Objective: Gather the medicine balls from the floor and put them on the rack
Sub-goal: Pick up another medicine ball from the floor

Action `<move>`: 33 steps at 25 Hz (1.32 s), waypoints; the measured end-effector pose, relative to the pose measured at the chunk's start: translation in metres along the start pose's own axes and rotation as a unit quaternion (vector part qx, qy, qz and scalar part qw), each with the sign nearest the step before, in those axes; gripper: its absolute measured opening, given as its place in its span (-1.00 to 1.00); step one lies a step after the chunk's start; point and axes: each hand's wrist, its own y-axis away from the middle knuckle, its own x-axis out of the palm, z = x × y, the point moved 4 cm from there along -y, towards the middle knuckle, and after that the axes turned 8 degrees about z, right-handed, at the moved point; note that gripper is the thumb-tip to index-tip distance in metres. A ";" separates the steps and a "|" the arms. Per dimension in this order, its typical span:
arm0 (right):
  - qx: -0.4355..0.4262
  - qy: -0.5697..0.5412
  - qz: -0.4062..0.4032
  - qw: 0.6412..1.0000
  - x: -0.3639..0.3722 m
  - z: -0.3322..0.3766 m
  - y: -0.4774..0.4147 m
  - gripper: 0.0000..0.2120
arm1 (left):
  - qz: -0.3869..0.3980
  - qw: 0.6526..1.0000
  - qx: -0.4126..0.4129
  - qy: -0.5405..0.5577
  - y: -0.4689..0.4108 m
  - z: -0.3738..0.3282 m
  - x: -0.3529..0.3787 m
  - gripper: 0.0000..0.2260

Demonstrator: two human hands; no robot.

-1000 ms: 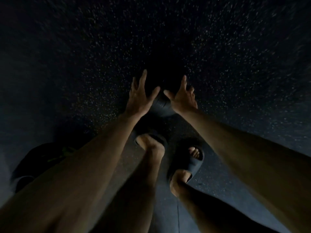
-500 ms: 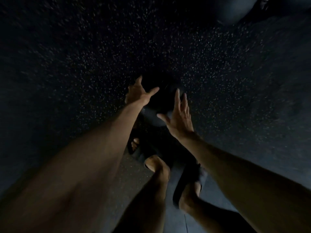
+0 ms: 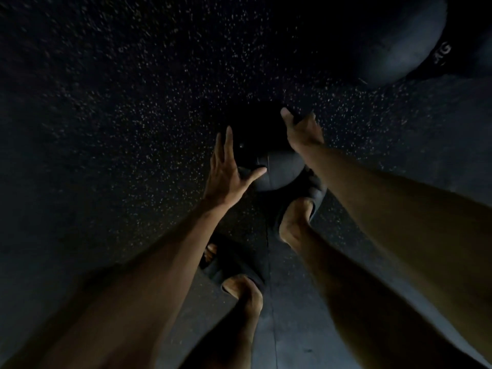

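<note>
Barely begun: the medicine ball [image 3: 277, 170] sits low on the floor [image 3: 119, 129] between my hands. My left hand [image 3: 229, 171] lies open, fingers straight against its side, while my right hand [image 3: 302, 131] curls round its far side. A second ball [image 3: 394, 43] waits beyond my right hand, and no rack is in sight.

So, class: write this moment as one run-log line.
step: grasp; dark round medicine ball: between both hands; left hand: fingers straight, on left side; right hand: curled over right side; lift: cannot tell
</note>
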 end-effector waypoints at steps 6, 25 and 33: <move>-0.239 0.054 -0.063 0.967 -0.008 -0.008 0.047 -0.31 | -0.007 0.992 -0.106 0.063 -0.081 -0.031 -0.031 0.02; -0.300 0.127 -0.045 0.944 -0.058 0.087 -0.001 -0.27 | -0.103 0.979 -0.144 0.099 -0.183 -0.099 -0.101 -0.19; -0.172 0.109 -0.026 0.979 -0.116 0.140 -0.059 -0.26 | -0.164 0.976 -0.098 0.110 -0.220 -0.160 -0.108 -0.34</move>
